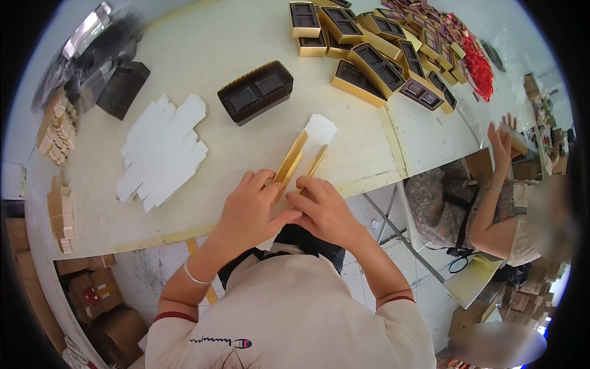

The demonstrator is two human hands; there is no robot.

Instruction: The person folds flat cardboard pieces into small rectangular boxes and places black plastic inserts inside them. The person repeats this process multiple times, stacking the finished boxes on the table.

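Note:
At the table's front edge, a partly folded small gold carton [291, 161] is between my hands, its gold side walls raised and a white end flap pointing away from me. My left hand [251, 206] pinches the left wall near the closer end. My right hand [321, 208] grips the right wall at that same end, its fingers bent over it. The near end is mostly hidden by my fingers. Beyond the carton lies a stack of dark plastic trays [256, 92]. To the left, flat white carton blanks [163, 150] are spread in an overlapping pile.
Several gold boxes with dark trays [375, 64] are heaped at the far right, near red ribbons [476, 67]. More dark trays [123, 90] and folded blanks [60, 212] stand at the left. A co-worker [491, 203] sits at the right, one hand raised.

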